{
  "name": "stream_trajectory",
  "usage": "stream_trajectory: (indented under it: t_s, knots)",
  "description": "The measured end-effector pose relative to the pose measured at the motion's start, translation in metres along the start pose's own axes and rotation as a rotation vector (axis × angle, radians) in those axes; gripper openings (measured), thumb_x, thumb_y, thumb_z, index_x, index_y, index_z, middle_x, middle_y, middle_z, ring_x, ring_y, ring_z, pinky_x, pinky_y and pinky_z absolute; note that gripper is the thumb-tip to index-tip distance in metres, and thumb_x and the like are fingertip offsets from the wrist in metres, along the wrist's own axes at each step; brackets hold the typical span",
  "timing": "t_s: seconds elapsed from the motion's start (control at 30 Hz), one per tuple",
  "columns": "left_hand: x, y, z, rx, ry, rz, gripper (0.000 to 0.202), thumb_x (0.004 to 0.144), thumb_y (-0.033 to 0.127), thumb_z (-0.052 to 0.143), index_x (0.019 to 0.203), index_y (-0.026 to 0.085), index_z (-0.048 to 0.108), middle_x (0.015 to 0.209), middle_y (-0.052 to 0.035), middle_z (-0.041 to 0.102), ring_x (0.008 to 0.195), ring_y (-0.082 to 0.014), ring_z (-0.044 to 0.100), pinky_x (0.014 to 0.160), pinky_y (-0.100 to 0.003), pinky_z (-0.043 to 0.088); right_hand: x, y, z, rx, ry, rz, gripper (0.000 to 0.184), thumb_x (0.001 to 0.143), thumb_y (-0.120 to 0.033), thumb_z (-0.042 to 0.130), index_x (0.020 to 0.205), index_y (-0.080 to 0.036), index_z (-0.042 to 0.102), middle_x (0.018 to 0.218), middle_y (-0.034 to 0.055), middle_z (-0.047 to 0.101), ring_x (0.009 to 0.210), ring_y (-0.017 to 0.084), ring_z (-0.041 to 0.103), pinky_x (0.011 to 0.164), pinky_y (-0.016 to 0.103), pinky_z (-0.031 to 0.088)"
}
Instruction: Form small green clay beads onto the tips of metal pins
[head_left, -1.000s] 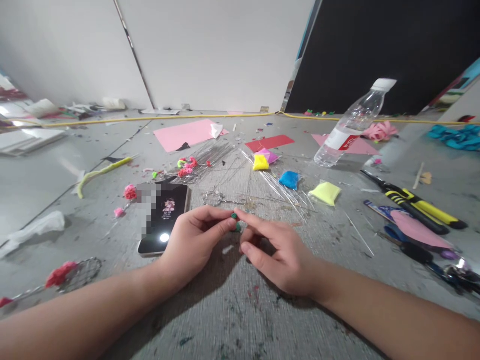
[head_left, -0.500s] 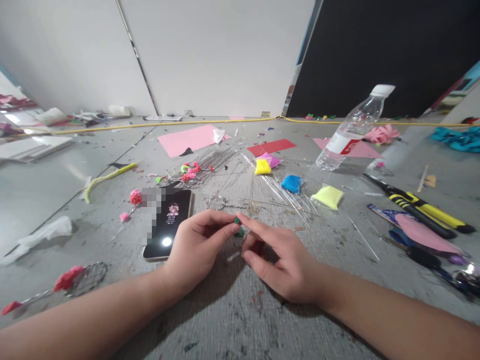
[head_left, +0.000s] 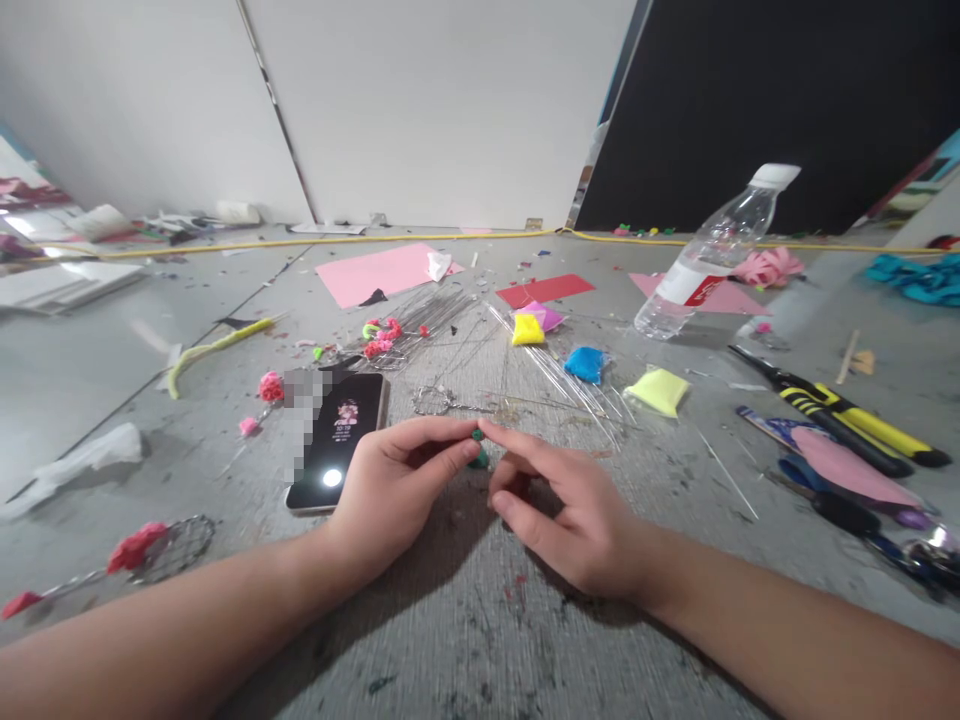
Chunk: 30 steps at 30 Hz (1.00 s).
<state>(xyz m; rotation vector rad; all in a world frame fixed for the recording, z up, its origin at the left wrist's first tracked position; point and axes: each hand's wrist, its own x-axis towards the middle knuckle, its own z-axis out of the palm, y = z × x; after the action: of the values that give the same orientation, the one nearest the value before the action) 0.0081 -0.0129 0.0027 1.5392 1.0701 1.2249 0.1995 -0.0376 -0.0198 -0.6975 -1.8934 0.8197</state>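
The left hand [head_left: 401,485] pinches a small green lump [head_left: 478,435] between thumb and index finger, above the table [head_left: 465,640]. The right hand [head_left: 581,520] is loosely curled, its thumb apart, its index fingertip meeting the lump. Mostly covered, the lump shows no clear long axis or pointing direction. More green [head_left: 480,459] shows just below.

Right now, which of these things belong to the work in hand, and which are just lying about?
In use:
- left hand, pinching
- small green piece
- right hand, index fingertip at the piece

Apparently lying about, untouched:
- bottle
- black-and-yellow tool
- red sheet
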Motion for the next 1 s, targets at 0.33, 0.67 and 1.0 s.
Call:
stream_trajectory:
  t_s: [0.33, 0.67, 1.0]
  knots:
    - [-0.0022, -0.0030, 0.0009, -0.014, -0.034, 0.061, 0.014, 0.079, 0.014, 0.079, 0.089, 0.024, 0.082, 0.088, 0.0012, 0.083, 0.081, -0.0132, 0.079, 0.075, -0.019, 0.064, -0.0016, -0.0005, -0.0012, -0.061, 0.128, 0.031, 0.033, 0.094, -0.016, 0.057, 0.127, -0.022, 0.061, 0.076, -0.0029, 0.064, 0.061, 0.011, 0.060, 0.056, 0.024, 0.052]
    - [0.0010, -0.0056, -0.0036, 0.014, -0.217, 0.261, 0.022, 0.086, 0.007, 0.075, 0.096, 0.025, 0.082, 0.089, 0.0007, 0.080, 0.083, -0.0104, 0.074, 0.079, -0.019, 0.059, 0.0036, -0.0008, -0.0025, -0.166, 0.221, -0.003, 0.006, 0.094, -0.018, 0.063, 0.099, -0.020, 0.066, 0.075, -0.0018, 0.070, 0.064, 0.010, 0.066, 0.059, 0.021, 0.054]
    - [0.0010, -0.0050, -0.0068, 0.130, -0.223, 0.405, 0.019, 0.089, 0.007, 0.074, 0.101, 0.021, 0.080, 0.089, -0.0030, 0.078, 0.082, -0.0126, 0.073, 0.076, -0.021, 0.059, 0.0036, -0.0003, -0.0058, -0.226, 0.280, -0.022, 0.005, 0.094, -0.018, 0.064, 0.097, -0.021, 0.064, 0.073, -0.0027, 0.067, 0.062, 0.010, 0.063, 0.058, 0.023, 0.051]
